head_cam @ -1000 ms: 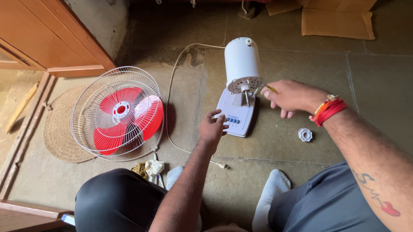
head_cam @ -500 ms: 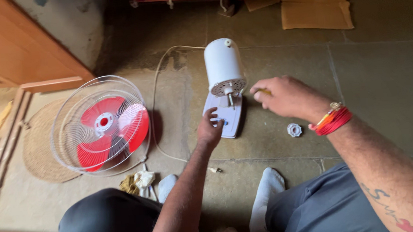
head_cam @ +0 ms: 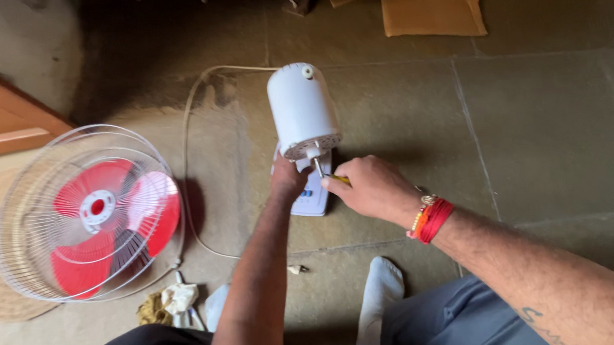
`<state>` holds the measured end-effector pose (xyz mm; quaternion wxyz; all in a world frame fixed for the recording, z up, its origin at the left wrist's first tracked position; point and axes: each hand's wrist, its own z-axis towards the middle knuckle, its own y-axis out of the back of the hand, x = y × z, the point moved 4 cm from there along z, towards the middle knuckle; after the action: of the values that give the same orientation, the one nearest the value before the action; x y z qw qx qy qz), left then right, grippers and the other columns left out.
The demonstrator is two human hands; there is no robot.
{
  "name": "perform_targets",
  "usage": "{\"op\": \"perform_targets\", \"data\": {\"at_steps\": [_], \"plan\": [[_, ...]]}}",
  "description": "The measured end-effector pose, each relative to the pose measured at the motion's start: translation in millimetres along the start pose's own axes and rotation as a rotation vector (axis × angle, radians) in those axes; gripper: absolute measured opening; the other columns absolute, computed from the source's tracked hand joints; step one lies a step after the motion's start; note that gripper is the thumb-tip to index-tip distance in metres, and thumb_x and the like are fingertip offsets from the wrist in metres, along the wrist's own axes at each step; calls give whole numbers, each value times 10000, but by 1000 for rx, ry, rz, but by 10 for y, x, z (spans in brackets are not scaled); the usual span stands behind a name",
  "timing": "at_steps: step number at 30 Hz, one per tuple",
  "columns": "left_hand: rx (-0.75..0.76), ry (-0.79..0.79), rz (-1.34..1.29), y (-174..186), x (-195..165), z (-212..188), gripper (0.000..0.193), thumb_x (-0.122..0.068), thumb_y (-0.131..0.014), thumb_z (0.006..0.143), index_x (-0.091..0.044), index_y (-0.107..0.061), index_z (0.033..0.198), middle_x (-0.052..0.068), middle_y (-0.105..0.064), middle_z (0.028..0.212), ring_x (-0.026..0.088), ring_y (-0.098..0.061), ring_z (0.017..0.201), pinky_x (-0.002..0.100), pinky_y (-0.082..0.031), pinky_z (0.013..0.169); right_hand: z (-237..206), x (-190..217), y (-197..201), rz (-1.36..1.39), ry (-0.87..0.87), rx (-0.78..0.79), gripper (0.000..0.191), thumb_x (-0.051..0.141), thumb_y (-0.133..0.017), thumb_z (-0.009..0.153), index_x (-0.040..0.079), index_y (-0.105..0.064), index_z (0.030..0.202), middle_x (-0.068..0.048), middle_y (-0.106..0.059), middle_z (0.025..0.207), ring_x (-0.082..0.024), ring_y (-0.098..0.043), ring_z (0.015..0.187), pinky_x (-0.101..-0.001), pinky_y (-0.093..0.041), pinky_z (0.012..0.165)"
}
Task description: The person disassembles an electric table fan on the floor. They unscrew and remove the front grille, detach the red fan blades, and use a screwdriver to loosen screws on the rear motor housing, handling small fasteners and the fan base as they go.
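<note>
Plastic fan body stands on the stone floor, light but top-heavy, I think; my left hand grips closed around its neck; my right hand is closed on a yellow screwdriver near the shaft.

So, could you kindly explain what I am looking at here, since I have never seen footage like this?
This is a single view from a camera worn on a person's head, looking down at their own bare hands and legs as they sit on a stone floor. The left hand steadies a white fan motor on its base. The right hand grips a small yellow-handled tool near the motor's shaft. To the left lies the wire guard with red blades. A white cord loops behind.
</note>
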<state>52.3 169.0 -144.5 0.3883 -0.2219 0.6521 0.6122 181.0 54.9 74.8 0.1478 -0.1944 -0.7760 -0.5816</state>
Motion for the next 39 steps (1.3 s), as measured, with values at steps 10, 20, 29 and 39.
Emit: {"op": "perform_targets", "data": {"at_steps": [10, 20, 29, 39], "plan": [[-27, 0, -36, -5, 48, 214, 405, -223, -746, 846, -80, -669, 1216, 212, -658, 1262, 417, -593, 1204, 476, -512, 978, 198, -75, -190, 154, -165, 162, 432, 411, -593, 941, 60, -684, 706, -58, -759, 664, -218, -733, 624, -418, -560, 681], [-242, -44, -29, 18, 200, -247, 518, -240, -803, 785, -38, -624, 1227, 219, -654, 1149, 443, -616, 1053, 530, -528, 855, 282, -144, -290, 162, -183, 209, 378, 380, -606, 915, 63, -740, 758, -51, -774, 702, -219, -751, 653, -397, -589, 706], [363, 191, 397, -298, 1036, -2118, 312, -340, -663, 874, -133, -657, 1107, 179, -649, 1211, 419, -694, 897, 552, -564, 747, 322, -153, -248, 72, -167, 231, 354, 385, -624, 907, 72, -752, 803, -67, -781, 727, -248, -760, 712, -420, -579, 767], [181, 348, 291, 58, 1298, -2162, 393, -321, -507, 1029, -142, -568, 1373, 219, -684, 1213, 432, -687, 1018, 543, -558, 868, 331, -177, -252, 59, -143, 196, 341, 383, -640, 901, 75, -749, 807, -62, -780, 739, -255, -758, 730, -428, -577, 759]]}}
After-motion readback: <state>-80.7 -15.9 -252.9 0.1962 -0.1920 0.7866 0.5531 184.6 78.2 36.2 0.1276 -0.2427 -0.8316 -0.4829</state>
